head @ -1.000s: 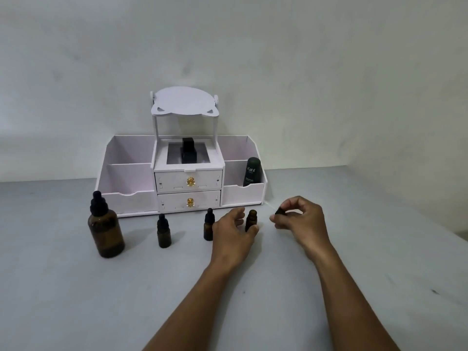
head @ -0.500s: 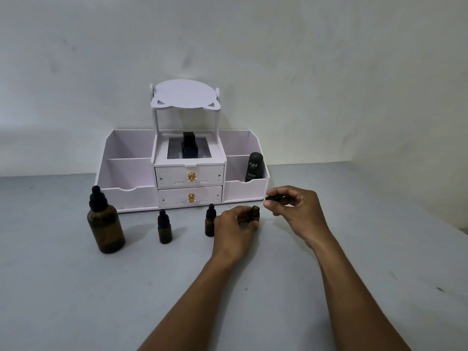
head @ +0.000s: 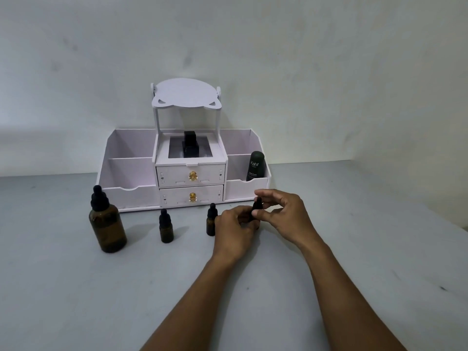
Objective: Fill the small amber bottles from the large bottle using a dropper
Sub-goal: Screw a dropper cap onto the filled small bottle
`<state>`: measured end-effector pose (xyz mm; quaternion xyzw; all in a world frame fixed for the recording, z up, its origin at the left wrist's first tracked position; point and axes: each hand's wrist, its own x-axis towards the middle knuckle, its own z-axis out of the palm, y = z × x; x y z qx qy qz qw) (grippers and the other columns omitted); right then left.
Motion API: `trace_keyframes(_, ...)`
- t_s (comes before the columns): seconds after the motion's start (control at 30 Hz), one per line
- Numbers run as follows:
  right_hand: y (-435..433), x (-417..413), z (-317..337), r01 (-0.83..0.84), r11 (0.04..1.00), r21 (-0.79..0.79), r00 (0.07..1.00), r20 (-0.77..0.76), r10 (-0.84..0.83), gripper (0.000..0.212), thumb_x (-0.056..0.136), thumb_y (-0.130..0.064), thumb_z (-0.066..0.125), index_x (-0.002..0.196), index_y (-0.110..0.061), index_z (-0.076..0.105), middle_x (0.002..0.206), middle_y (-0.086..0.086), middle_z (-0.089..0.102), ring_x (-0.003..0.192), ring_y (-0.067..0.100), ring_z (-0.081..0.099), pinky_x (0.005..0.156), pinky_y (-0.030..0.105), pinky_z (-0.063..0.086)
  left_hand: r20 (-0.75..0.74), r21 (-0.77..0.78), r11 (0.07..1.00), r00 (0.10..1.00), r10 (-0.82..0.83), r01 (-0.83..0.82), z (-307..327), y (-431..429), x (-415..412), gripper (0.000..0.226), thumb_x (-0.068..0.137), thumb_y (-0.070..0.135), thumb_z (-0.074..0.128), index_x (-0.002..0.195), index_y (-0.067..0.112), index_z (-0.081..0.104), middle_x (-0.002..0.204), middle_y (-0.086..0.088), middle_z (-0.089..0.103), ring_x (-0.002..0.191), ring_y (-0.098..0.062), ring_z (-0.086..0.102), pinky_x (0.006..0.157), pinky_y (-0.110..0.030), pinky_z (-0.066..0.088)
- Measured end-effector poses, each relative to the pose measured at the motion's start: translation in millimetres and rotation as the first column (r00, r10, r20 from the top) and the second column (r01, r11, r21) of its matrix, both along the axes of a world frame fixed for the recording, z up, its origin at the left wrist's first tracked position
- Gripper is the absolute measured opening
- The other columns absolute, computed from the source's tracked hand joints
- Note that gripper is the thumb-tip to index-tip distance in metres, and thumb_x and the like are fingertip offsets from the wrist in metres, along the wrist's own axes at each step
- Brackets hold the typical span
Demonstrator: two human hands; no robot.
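The black dropper cap [head: 257, 205] stands nearly upright, bulb end up and long axis vertical, over the third small amber bottle, which is mostly hidden. The right hand [head: 283, 215] pinches the cap between thumb and forefinger; half a second ago it held the dropper lying sideways, clear of the bottle. The left hand [head: 234, 233] curls around the bottle on the grey table [head: 76, 287]. Left of them stand two capped small bottles [head: 166, 226] [head: 211, 220] and the large amber bottle [head: 106, 221], before a white organizer [head: 131, 171].
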<state>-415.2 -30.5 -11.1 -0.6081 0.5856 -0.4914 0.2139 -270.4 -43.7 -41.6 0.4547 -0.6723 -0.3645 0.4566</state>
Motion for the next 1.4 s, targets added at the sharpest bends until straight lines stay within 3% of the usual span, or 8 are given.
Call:
trace_keyframes(0.37,1.3,2.3,-1.6,0.036,0.997,-0.073,0.997,0.074,-0.030,0.041,0.078,-0.018,0.083,0.116,-0.027,0.071,0.101,-0.011,0.073,0.090,0.003,0.068,0.075,0.017,0.057,0.009,0.017,1.000,1.000,0.011,-0.011,-2.1,-2.4,-1.0,0.030,0.087,0.011,0.074,0.115,0.019,0.075,0.104,0.006,0.077,0.085,0.007,0.067,0.075,0.002,0.044)
trace_keyframes(0.47,1.3,1.3,-2.0,0.065,0.994,-0.091,0.996,0.072,-0.058,0.023,0.084,-0.010,0.076,0.103,-0.024,0.077,0.097,-0.010,0.076,0.089,0.005,0.071,0.083,0.026,0.059,0.006,0.029,1.000,1.000,0.009,-0.009,-2.4,-2.7,-0.8,0.034,0.087,0.011,0.075,0.120,0.018,0.073,0.107,0.005,0.077,0.085,0.006,0.066,0.075,0.001,0.044)
trace_keyframes(0.57,0.7,2.4,-3.0,0.093,0.991,-0.094,0.992,0.093,-0.084,0.016,0.078,-0.012,0.083,0.090,-0.022,0.077,0.084,-0.007,0.076,0.077,0.005,0.070,0.073,0.016,0.054,0.012,0.020,1.000,1.000,0.009,-0.009,-2.4,-2.8,-1.4,0.032,0.087,0.010,0.075,0.118,0.018,0.074,0.106,0.005,0.077,0.085,0.005,0.066,0.082,-0.003,0.049)
trace_keyframes(0.73,1.8,3.2,-4.1,0.061,0.993,-0.102,0.994,0.098,-0.051,0.025,0.081,-0.013,0.080,0.104,-0.023,0.076,0.097,-0.009,0.076,0.089,0.006,0.071,0.081,0.024,0.060,0.019,0.031,0.999,1.000,0.016,-0.017,-3.1,-2.3,-3.0,0.034,0.088,0.011,0.074,0.121,0.018,0.072,0.111,0.005,0.076,0.092,0.001,0.067,0.079,0.001,0.041)
trace_keyframes(0.9,1.8,3.7,-3.4,0.096,0.990,-0.105,0.989,0.121,-0.083,0.017,0.075,-0.013,0.085,0.087,-0.021,0.076,0.081,-0.005,0.075,0.074,0.007,0.070,0.072,0.018,0.056,0.030,0.010,1.000,0.999,0.016,-0.016,-3.4,-2.5,-2.4,0.032,0.088,0.010,0.074,0.119,0.018,0.073,0.108,0.005,0.076,0.088,0.003,0.066,0.075,0.002,0.044)
trace_keyframes(1.03,0.9,4.4,-5.6,0.047,0.993,-0.104,0.986,0.163,-0.030,0.024,0.080,-0.009,0.079,0.100,-0.021,0.077,0.094,-0.006,0.077,0.087,0.009,0.072,0.081,0.025,0.059,0.021,-0.003,1.000,1.000,0.012,-0.012,-3.7,-2.4,-1.0,0.032,0.086,0.009,0.074,0.117,0.017,0.074,0.105,0.006,0.077,0.089,0.003,0.068,0.079,0.003,0.044)
trace_keyframes(1.17,-1.0,5.4,-6.9,0.100,0.989,-0.111,0.985,0.148,-0.083,0.016,0.074,-0.008,0.085,0.084,-0.017,0.076,0.079,-0.003,0.076,0.074,0.010,0.070,0.074,0.024,0.057,0.022,-0.023,0.999,0.999,0.024,-0.023,-2.7,-2.6,-0.8,0.030,0.082,0.007,0.074,0.110,0.017,0.077,0.098,0.005,0.078,0.085,0.003,0.069,0.078,0.003,0.044)
trace_keyframes(1.4,-1.3,6.0,-6.5,0.075,0.992,-0.105,0.986,0.154,-0.058,0.020,0.077,-0.002,0.081,0.088,-0.019,0.077,0.084,-0.004,0.077,0.078,0.007,0.072,0.078,0.026,0.059,0.008,-0.019,0.999,1.000,0.029,-0.029,-1.3,-2.1,0.0,0.029,0.081,0.006,0.075,0.109,0.016,0.077,0.096,0.005,0.078,0.086,0.000,0.071,0.080,0.001,0.046)
